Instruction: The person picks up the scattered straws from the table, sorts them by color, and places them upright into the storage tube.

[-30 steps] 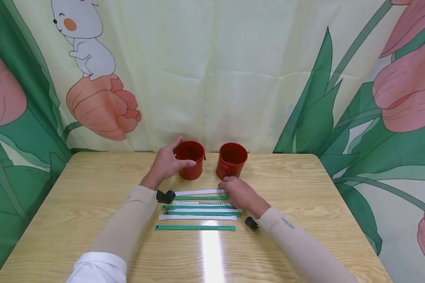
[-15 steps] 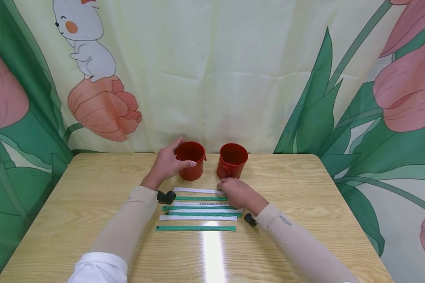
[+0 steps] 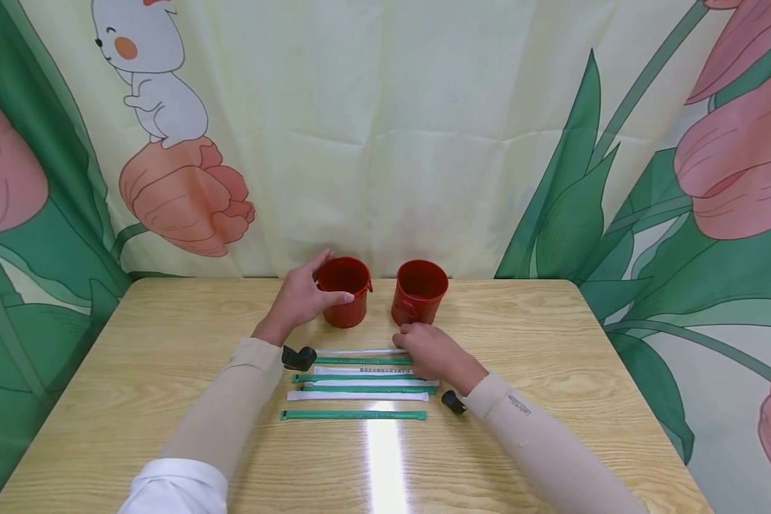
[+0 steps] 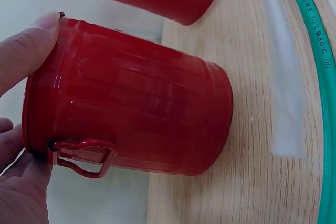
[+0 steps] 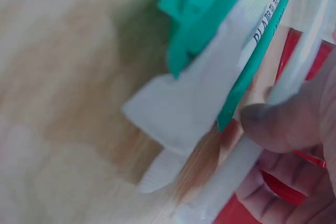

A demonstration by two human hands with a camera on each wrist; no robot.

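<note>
My left hand (image 3: 298, 298) grips a small red bucket (image 3: 347, 313) at the rim, thumb on the near side and fingers at the far side. In the left wrist view this bucket (image 4: 152, 103) shows a small wire side handle. A second red bucket (image 3: 429, 303) stands to its right. In front of that one, my right hand (image 3: 433, 350) pinches the right part of a white wrapped straw (image 3: 360, 351) between thumb and fingers. Close up in the right wrist view, the held straw (image 5: 223, 179) passes under the thumb.
Several green and white wrapped straws lie in a row across the wooden table (image 3: 199, 343); a green straw (image 3: 353, 414) lies nearest the front. A patterned curtain (image 3: 450, 143) hangs behind the table's back edge.
The white straw in my right hand has tilted: its left end rose, then dropped again, and it now lies nearly level. My left hand and both buckets have stayed in place.
</note>
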